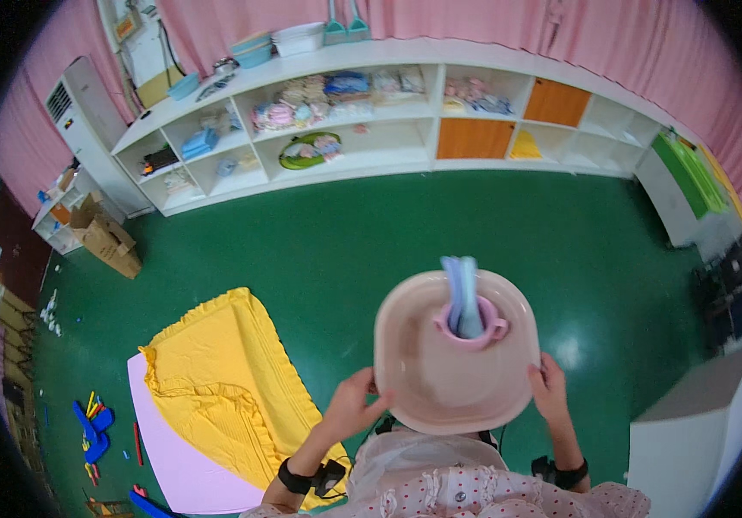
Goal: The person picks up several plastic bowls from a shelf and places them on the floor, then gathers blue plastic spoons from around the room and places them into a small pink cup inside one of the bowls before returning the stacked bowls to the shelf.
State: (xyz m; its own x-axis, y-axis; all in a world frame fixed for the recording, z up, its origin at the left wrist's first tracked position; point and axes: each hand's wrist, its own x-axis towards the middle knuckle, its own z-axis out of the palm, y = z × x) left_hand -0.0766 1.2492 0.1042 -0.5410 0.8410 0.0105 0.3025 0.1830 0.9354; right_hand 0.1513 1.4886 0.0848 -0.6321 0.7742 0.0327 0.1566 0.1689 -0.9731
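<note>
Between my two hands I hold a pale pink plastic basin (440, 371) in front of my body, over the green floor. My left hand (356, 404) grips its left rim, thumb on the edge. On the opposite side my right hand (550, 388) has hold of the right rim. Inside the basin, towards its far right, stands a pink two-handled cup (477, 343). Several light blue, long-handled utensils (464, 298) lean upright in the cup; their exact kind cannot be made out. The fingers under the rim are hidden.
A yellow ruffled cloth (216, 354) lies on a lilac mat (172, 466) at left. Blue toy pieces (95, 432) are scattered beyond it. White shelving (302, 177) runs along the far wall; a cardboard box (105, 237) stands far left, a white cabinet (690, 432) near right.
</note>
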